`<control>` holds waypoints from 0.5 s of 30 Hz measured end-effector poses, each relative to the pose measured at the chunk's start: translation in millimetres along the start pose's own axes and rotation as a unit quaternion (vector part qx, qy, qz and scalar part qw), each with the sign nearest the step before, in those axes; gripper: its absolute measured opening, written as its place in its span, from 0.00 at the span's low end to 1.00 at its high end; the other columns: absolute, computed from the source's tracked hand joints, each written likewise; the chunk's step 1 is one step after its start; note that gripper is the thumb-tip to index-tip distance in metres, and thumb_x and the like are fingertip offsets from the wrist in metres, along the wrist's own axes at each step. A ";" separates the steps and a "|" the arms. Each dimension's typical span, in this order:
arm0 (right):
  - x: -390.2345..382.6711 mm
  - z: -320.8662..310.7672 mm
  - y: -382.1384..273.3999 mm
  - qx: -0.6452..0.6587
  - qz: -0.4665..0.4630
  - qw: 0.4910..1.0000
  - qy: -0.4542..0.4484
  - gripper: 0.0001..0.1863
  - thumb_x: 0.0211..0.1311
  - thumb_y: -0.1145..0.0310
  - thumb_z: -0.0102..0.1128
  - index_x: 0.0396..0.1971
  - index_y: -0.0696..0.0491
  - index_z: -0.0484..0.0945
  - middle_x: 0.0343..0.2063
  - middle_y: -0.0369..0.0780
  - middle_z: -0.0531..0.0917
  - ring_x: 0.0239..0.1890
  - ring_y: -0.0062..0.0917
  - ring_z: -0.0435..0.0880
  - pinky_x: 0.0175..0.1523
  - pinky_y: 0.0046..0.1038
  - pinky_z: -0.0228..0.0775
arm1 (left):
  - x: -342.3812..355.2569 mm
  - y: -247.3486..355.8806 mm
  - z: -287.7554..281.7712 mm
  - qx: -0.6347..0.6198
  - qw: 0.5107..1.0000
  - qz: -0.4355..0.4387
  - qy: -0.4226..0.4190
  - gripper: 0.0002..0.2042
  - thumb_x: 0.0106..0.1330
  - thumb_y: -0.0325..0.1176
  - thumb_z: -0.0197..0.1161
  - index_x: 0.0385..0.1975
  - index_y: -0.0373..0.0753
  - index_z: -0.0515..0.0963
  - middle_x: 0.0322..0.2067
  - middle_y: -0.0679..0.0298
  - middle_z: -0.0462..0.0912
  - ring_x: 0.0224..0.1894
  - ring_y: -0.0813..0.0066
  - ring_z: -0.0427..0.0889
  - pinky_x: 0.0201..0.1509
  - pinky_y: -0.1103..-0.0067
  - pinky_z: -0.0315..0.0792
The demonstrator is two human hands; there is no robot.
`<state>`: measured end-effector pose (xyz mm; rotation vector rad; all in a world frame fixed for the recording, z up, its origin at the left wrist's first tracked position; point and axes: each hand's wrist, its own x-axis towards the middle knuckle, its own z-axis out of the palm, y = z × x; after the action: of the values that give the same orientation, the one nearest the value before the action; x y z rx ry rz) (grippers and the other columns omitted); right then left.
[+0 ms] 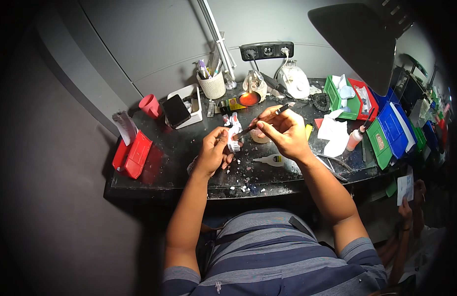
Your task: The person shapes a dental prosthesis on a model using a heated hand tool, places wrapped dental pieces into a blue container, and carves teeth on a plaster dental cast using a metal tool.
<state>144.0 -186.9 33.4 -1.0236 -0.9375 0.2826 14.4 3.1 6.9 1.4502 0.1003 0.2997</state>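
Pinched white dental model [234, 140] w/ L grip [213, 152] above desk [176, 160], slim dark tool [245, 131] w/ R grip [286, 132], tip at model; prob. needed light strokes, L fingertips kept clear.

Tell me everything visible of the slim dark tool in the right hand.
The slim dark tool is narrow, with a black upper end and a flatter, blade-like lower part; its material is unclear. It slants down to the left, held between the thumb and fingers of the right hand, which hide part of its middle. Its lower end is at the white piece in the left hand; whether they touch I cannot tell.
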 end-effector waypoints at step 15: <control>14.7 -35.5 1.1 -0.098 -0.031 0.984 0.147 0.07 0.65 0.79 0.64 0.41 0.62 0.79 0.36 0.42 0.86 0.39 0.22 0.87 0.39 0.23 0.84 | 0.7 0.4 4.8 0.015 0.998 0.052 0.038 0.15 0.78 0.44 0.52 0.42 0.36 0.72 0.28 0.59 0.83 0.15 0.85 0.73 0.11 0.86 0.64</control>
<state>180.6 -198.8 33.7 -1.1773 -0.7359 -0.0142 16.1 -1.3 8.0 1.4767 0.0918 0.4391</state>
